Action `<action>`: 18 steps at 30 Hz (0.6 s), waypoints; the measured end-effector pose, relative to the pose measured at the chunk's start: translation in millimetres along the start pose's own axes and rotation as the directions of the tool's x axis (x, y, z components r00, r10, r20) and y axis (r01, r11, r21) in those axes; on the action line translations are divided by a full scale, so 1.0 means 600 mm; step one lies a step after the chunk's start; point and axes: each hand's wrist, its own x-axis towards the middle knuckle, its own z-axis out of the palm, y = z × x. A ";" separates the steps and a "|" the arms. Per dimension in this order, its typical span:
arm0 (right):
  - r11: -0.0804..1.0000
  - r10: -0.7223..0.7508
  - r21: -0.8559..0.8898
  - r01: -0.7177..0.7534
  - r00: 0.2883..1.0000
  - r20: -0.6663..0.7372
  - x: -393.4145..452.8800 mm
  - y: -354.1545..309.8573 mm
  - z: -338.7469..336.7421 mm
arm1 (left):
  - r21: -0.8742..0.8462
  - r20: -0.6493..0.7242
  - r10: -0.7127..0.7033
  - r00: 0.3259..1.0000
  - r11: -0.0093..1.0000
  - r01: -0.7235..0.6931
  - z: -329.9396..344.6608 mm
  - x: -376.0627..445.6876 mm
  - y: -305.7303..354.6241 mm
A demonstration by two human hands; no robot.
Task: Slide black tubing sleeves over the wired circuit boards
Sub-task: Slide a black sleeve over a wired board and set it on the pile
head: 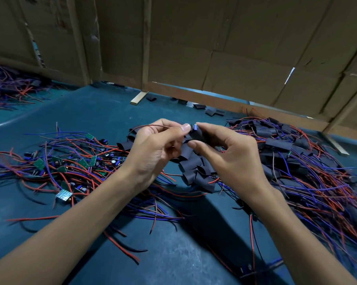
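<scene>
Nearest the viewer, loose red and blue insulated wires (122, 246) trail over the blue-green mat-covered counter (173, 254) below both forearms. Above them, the left hand (153, 149) pinches a small wired circuit board (195, 127) between thumb and curled fingers, its thin red lead arching away to the left; only a bluish tip of the board shows. The right hand (231, 151) pinches a short black flattened tubing sleeve (196, 136) at its mouth, held touching the board, apparently so the board can enter end-on. Just beneath the hands lies a heap of spare black sleeves (196, 171), within easy reach. Left of the left hand sits a tangle of bare green boards (70, 161), probably awaiting sleeves; right of the right hand, a pile of sleeved assemblies (286, 147). Beyond stand brown cardboard panels (214, 48).
</scene>
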 end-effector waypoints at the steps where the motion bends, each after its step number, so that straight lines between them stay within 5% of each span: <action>1: 1.000 -0.008 -0.019 0.007 1.000 -0.018 0.001 0.002 -0.001 | 0.014 0.008 0.002 1.000 1.000 -0.002 -0.001 0.000 0.001; 12: 0.971 -0.129 -0.201 0.132 0.991 0.028 0.009 0.001 -0.015 | 0.114 0.082 -0.103 0.991 0.989 0.094 -0.005 0.002 0.000; 15: 0.944 -0.136 -0.306 0.119 0.990 -0.035 0.032 0.007 -0.067 | 0.350 0.013 -0.040 0.999 0.936 0.033 -0.028 0.016 0.008; 16: 0.935 -0.127 -0.342 0.094 0.989 -0.076 0.040 0.011 -0.094 | 0.569 -0.019 0.021 1.000 0.822 -0.007 -0.044 0.022 0.010; 17: 0.926 -0.106 -0.374 0.055 0.987 -0.118 0.046 0.016 -0.124 | 0.834 -0.030 0.073 0.997 0.551 -0.015 -0.062 0.028 0.010; 18: 0.915 -0.066 -0.404 -0.003 0.986 -0.156 0.049 0.023 -0.156 | 0.990 -0.042 0.095 0.995 0.139 0.028 -0.081 0.030 0.008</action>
